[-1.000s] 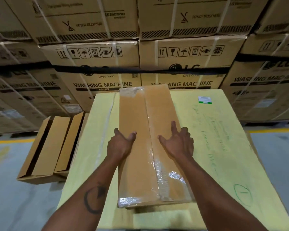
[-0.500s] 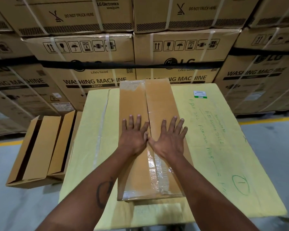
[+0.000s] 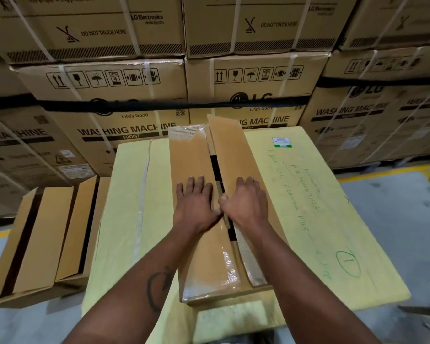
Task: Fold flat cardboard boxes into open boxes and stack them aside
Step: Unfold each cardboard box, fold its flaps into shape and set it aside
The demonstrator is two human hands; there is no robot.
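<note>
A long brown cardboard box (image 3: 191, 155) lies lengthwise on the yellow-covered table (image 3: 315, 219), with clear tape shining at its near end. Its two top flaps have parted, and a dark gap runs along the middle. My left hand (image 3: 196, 204) lies flat, fingers straight, on the left flap. My right hand (image 3: 246, 202) grips the inner edge of the right flap (image 3: 231, 150), thumb at the seam, and that flap tilts up at its far end.
Two folded open boxes (image 3: 42, 234) stand side by side on the grey floor left of the table. Strapped washing-machine cartons (image 3: 124, 95) form a wall right behind the table. A yellow floor line (image 3: 382, 172) runs to the right.
Both hands went from hovering to flat on the closed flaps. Now the right hand has curled onto the right flap's edge, and the flaps have parted with the right one raised.
</note>
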